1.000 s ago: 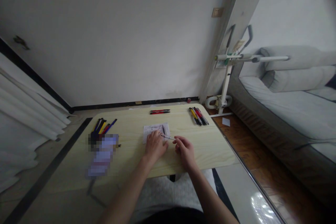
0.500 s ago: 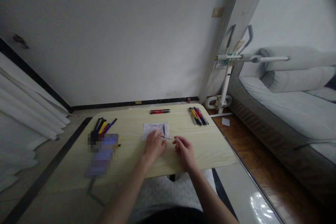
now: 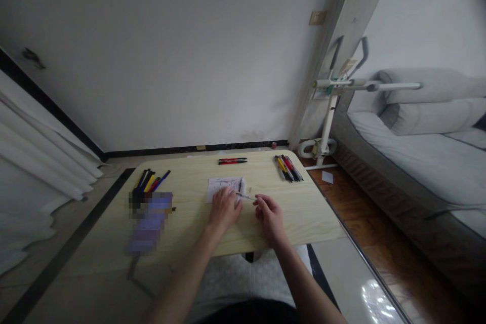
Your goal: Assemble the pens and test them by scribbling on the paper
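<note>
A sheet of paper with dark markings (image 3: 214, 185) lies on the table. My left hand (image 3: 224, 207) rests on its lower right part, palm down with the fingers laid out. To its right, my right hand (image 3: 270, 215) is closed in a pinch on the right end of a thin pale stick that looks like a pen refill (image 3: 246, 196). The refill's left end reaches close to my left fingertips; whether they touch it I cannot tell. A short dark pen-like piece (image 3: 240, 185) lies along the paper's right edge.
Two pens (image 3: 232, 161) lie at the back of the pale wooden table (image 3: 304, 217). Several pens (image 3: 287, 168) are bunched at the back right, and several more (image 3: 150, 182) at the left, by a blurred-out patch (image 3: 150, 223). Exercise equipment (image 3: 327, 116) and a sofa (image 3: 425, 147) stand to the right.
The left end of the refill has shifted slightly right, out from beside my left fingers. My right hand still pinches it. The whole view has shifted a little.
</note>
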Available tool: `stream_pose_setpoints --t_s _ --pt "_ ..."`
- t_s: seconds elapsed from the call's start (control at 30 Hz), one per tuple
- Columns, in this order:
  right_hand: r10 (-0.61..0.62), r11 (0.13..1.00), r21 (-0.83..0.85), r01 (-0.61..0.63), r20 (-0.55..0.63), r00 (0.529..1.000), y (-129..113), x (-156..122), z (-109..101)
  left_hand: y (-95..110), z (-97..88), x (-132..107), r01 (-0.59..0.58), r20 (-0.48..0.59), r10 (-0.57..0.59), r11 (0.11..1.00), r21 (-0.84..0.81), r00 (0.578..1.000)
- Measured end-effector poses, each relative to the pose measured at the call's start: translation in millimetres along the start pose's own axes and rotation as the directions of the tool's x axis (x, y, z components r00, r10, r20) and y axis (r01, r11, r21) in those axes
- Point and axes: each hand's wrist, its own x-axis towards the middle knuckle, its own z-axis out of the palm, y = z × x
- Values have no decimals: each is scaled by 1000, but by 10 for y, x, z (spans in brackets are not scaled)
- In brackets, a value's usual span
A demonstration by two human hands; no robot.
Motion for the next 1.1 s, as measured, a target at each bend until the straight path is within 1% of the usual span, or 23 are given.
stream_pose_setpoints --t_s 0.13,0.2,0.23,0.27,0.3,0.33,0.4,0.43,0.47,0.57,0.63,0.67,0.7,0.73,0.77,0.8,0.87,0.9,0.93,0.97,1.0,1.03,1.1 --pt "-32 999 12 33 -76 997 -112 107 -133 32 -66 131 25 -51 -30 996 -91 998" --pt "-37 999 18 39 -95 995 -151 144 -188 90 -86 164 34 -34 -42 976 -213 999" --pt "-40 999 15 42 -96 995 -159 152 -203 130 -88 160 44 -7 -49 950 -310 999" --pt "-42 999 5 42 -87 995 -159 152 -209 175 -87 143 66 30 -59 903 -425 998" --pt "-39 999 -13 38 -70 997 -154 147 -207 219 -83 116 104 77 -75 830 -547 994" --pt "-33 999 -36 32 -47 998 -145 138 -198 258 -79 80 156 126 -96 737 -657 987" --pt "-29 996 -86 29 -4 1000 -130 120 -171 293 -78 3 260 207 -157 562 -786 966" --pt "-37 993 -110 38 8 999 -130 117 -158 284 -84 -33 299 229 -198 496 -815 953" --pt "-49 990 -132 50 11 999 -134 120 -149 255 -94 -66 328 237 -247 449 -831 939" --pt "-68 979 -192 67 -2 998 -170 164 -151 93 -140 -151 370 215 -396 370 -852 893" --pt "-58 969 -239 57 2 998 -192 208 -182 -24 -192 -222 373 207 -441 332 -866 874" --pt "-56 962 -268 55 4 998 -197 230 -205 -77 -230 -269 370 198 -450 334 -867 871" --pt "-64 953 -296 62 4 998 -198 253 -234 -127 -278 -327 367 184 -454 355 -860 871" --pt "-74 940 -334 71 4 997 -195 277 -267 -179 -335 -393 368 166 -458 398 -841 873" --pt "-78 920 -383 77 13 997 -188 305 -301 -238 -402 -469 368 135 -461 463 -807 877" --pt "-87 898 -433 84 12 996 -180 335 -335 -308 -476 -552 366 95 -460 546 -754 883" --pt "-91 852 -516 86 16 996 -164 399 -389 -493 -634 -732 355 -19 -448 733 -581 894" --pt "-86 837 -540 84 22 996 -158 428 -406 -606 -712 -825 366 -73 -448 806 -466 891" --pt "-82 827 -556 85 29 996 -154 451 -415 -727 -782 -916 377 -140 -444 860 -344 885" --pt "-76 819 -568 85 39 996 -152 469 -417 -849 -842 -1002 380 -184 -420 899 -216 889" --pt "-74 813 -575 87 46 996 -151 481 -412 -965 -888 -1079 389 -206 -398 917 -83 894" --pt "-75 810 -580 90 50 996 -149 488 -403 -1067 -920 -1145 406 -205 -391 913 37 897" --pt "-86 809 -580 96 45 995 -143 493 -382 -1211 -944 -1238 461 -220 -418 862 212 882"
